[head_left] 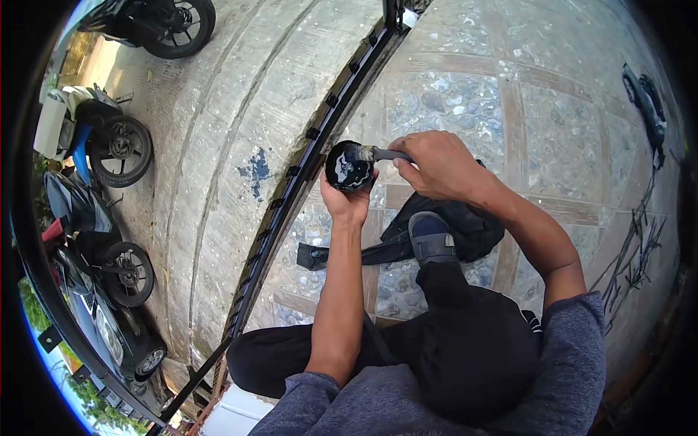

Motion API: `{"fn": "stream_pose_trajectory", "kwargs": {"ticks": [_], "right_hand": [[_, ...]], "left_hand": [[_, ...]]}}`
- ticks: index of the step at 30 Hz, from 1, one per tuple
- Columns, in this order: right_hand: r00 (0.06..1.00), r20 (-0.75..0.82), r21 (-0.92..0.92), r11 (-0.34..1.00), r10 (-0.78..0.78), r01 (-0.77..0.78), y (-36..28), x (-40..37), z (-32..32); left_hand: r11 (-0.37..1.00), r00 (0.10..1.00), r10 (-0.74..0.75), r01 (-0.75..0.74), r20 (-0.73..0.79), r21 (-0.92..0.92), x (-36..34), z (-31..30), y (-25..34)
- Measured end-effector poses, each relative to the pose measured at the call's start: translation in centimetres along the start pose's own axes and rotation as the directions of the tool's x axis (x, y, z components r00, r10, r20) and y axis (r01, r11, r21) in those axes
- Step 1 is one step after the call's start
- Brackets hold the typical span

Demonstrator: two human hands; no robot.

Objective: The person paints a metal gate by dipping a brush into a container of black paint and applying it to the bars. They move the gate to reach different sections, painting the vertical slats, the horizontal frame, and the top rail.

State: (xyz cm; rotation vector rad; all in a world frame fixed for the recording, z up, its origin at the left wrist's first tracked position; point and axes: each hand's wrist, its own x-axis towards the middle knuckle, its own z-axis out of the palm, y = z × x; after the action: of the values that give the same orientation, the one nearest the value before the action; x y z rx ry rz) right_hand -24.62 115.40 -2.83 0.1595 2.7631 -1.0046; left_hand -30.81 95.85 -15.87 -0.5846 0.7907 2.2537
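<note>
My left hand (349, 206) is wrapped round a small round container of black paint (343, 174) and holds it from below, its mouth toward me. Glossy black paint coats the inside, with light reflections on it. In my right hand (442, 166) is a paintbrush (389, 154), gripped by its dark handle. Its bristles reach into the container at the upper right and look wet with paint. The fingers of my left hand are partly hidden behind the container.
A black metal rail (313, 134) runs diagonally past the container. Beyond it lies a concrete driveway (240, 94) with a dark paint stain (257, 174), several motorcycles and a car (109, 338). Black cloth (476, 229) lies by my foot on the stone-patterned floor; thin rods (636, 247) lie right.
</note>
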Motion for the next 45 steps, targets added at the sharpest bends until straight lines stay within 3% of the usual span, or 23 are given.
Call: {"fn": "stream_pose_trajectory", "kwargs": {"ticks": [3,6,12,18,21,24,28,31,34,36,39,45], "right_hand": [[0.997,-0.006,0.224,0.971,0.083,-0.080,3.6,0.6,-0.2],[0.993,-0.091,0.377,0.925,0.073,-0.033,7.3,0.8,0.6],[0.982,-0.078,0.579,0.810,0.170,-0.094,12.6,1.0,0.9],[0.953,0.138,0.822,0.505,0.271,-0.263,14.3,0.4,1.2],[0.920,0.252,0.885,0.313,0.301,-0.345,14.3,0.5,1.7],[0.904,0.279,0.912,0.205,0.324,-0.355,13.7,0.9,2.3],[0.915,0.191,0.962,0.115,0.355,-0.246,13.5,2.4,2.9],[0.899,0.073,0.985,0.108,0.431,-0.132,14.7,5.3,2.6],[0.807,-0.023,0.961,0.236,0.590,-0.146,18.0,10.2,3.7],[0.757,-0.177,0.821,0.518,0.629,-0.239,21.1,14.0,5.6],[0.694,-0.238,0.681,0.626,0.679,-0.379,23.2,18.8,7.3],[0.613,-0.175,0.598,0.578,0.770,-0.555,24.5,23.8,8.4]], "left_hand": [[1.000,0.999,-0.011,0.012,0.040,-0.027,2.7,0.8,-0.7],[1.000,0.997,-0.027,0.028,0.072,-0.014,5.2,2.5,-1.4],[0.988,0.991,-0.104,0.093,0.088,0.126,8.9,5.3,-3.3],[0.978,0.991,-0.127,0.120,0.034,0.172,10.7,6.4,-5.2],[0.989,0.993,-0.110,0.106,0.030,0.105,11.0,6.7,-5.3],[0.993,0.992,-0.116,0.114,0.053,0.029,11.6,6.6,-5.1],[0.991,0.990,-0.130,0.132,0.060,-0.026,12.8,6.2,-4.2],[0.984,0.986,-0.161,0.164,0.045,-0.066,13.0,5.3,-3.5],[0.978,0.985,-0.174,0.174,0.005,-0.111,11.8,4.2,-2.7],[0.975,0.985,-0.172,0.172,0.006,-0.144,10.9,3.0,-2.0],[0.969,0.986,-0.163,0.158,-0.012,-0.189,9.3,1.3,-0.9],[0.967,0.988,-0.143,0.128,-0.052,-0.221,7.0,-0.4,1.2]]}}
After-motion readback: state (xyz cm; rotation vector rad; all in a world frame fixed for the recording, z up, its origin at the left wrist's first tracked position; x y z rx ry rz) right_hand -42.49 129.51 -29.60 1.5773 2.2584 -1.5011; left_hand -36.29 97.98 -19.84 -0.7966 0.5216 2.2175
